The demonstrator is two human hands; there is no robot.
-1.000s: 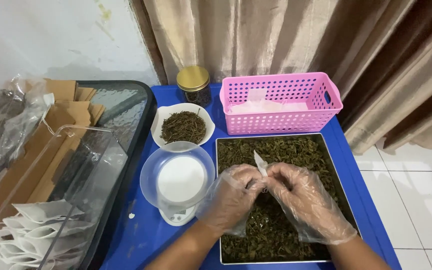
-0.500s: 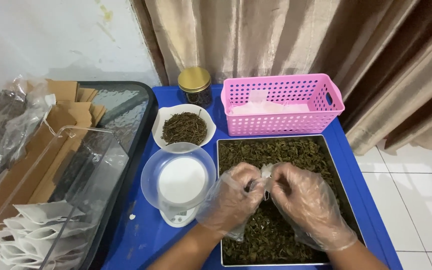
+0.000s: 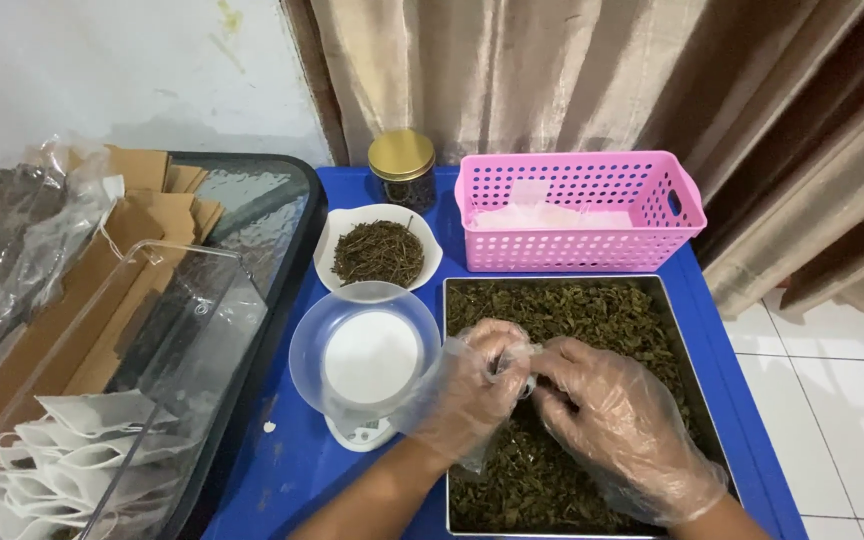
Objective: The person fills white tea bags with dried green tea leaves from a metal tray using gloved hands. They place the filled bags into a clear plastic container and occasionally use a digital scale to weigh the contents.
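Both of my hands wear loose clear plastic gloves and meet over a metal tray [image 3: 690, 345] full of dried green leaves. My left hand [image 3: 472, 395] and my right hand [image 3: 617, 430] pinch a small white filter bag [image 3: 512, 362] between their fingertips, low over the leaves; most of the bag is hidden by the fingers. Left of the tray a clear bowl [image 3: 362, 350] rests on a small white scale [image 3: 357, 432]. Behind it sits a white dish [image 3: 377, 250] of dark dried stems.
A pink perforated basket [image 3: 577, 210] with white bags stands behind the tray, a gold-lidded jar [image 3: 402, 168] beside it. At left, a clear bin [image 3: 102, 440] holds several white filter bags, with brown paper pouches [image 3: 102, 270] and plastic wrap. Curtains hang behind; white floor tiles lie at right.
The white bag stood upright between my fingers a second ago; now it is lowered and mostly covered as both hands close around it over the leaves.
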